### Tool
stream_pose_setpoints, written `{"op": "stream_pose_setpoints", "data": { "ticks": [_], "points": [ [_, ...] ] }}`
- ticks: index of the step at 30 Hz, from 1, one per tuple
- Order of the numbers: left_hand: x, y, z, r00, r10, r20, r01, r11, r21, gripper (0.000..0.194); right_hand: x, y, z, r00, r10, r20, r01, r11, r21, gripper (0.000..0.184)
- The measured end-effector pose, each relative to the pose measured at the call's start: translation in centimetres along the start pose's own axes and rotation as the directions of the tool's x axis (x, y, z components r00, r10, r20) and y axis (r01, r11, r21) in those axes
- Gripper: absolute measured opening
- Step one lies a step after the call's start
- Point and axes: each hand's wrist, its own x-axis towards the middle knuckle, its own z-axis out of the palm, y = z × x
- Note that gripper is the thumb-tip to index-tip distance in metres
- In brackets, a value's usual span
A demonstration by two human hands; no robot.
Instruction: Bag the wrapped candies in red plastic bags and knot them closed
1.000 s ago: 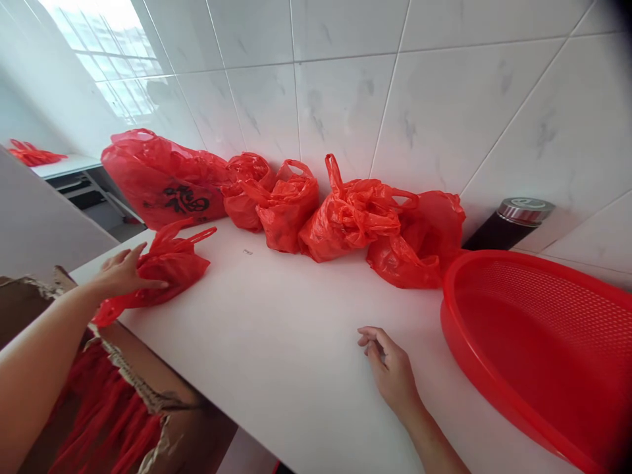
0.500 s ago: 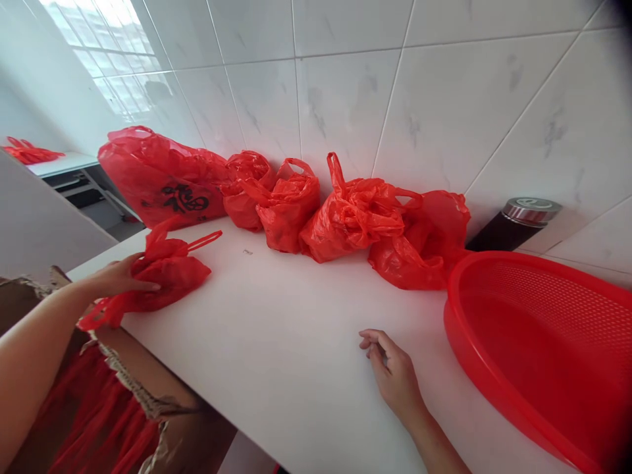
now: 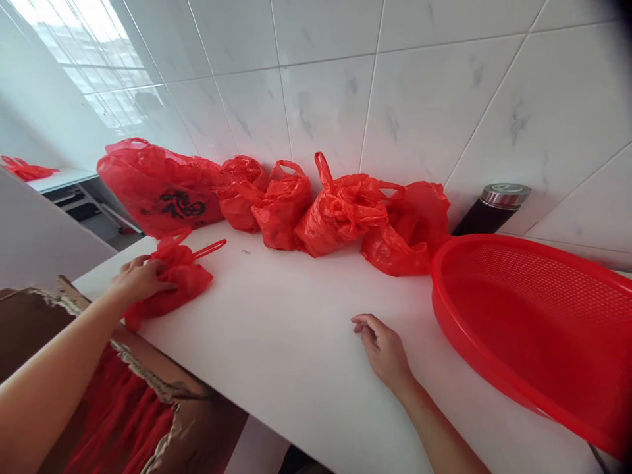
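My left hand (image 3: 141, 280) grips a small crumpled red plastic bag (image 3: 182, 280) lying near the left edge of the white counter (image 3: 296, 342). My right hand (image 3: 382, 349) rests on the counter near the middle, fingers loosely curled under, holding nothing. A row of tied red plastic bags stands against the tiled wall: a large one with black characters (image 3: 158, 187), two smaller ones (image 3: 276, 204), and two more to the right (image 3: 345, 210).
A big red perforated basket (image 3: 538, 316) lies at the right. Behind it stands a dark flask with a metal lid (image 3: 491, 207). Below the counter's left edge is a torn cardboard box (image 3: 162, 421) holding red material.
My left hand has gathered the small bag up onto the counter, its hanging tail no longer drooping over the edge. My right hand has barely moved.
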Motion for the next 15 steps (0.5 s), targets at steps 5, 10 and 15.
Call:
{"op": "stream_pose_setpoints", "data": {
  "ticks": [5, 10, 15],
  "points": [
    [-1.8, 1.4, -0.4, 0.996, 0.027, -0.081, -0.017, 0.993, 0.117, 0.061, 0.1, 0.0, 0.0, 1.0, -0.014, 0.011, 0.014, 1.0, -0.024, 0.028],
    [-2.7, 2.9, -1.0, 0.998, 0.028, -0.052, -0.023, 0.994, 0.107, 0.052, 0.0, 0.1, -0.1, 0.999, -0.003, 0.032, 0.003, 1.0, -0.011, 0.028],
    [-0.9, 3.2, -0.2, 0.996, 0.045, 0.081, -0.052, 0.995, 0.08, 0.042, -0.1, 0.2, -0.1, 0.999, 0.0, 0.049, 0.0, 1.0, 0.004, 0.028]
  ]
}}
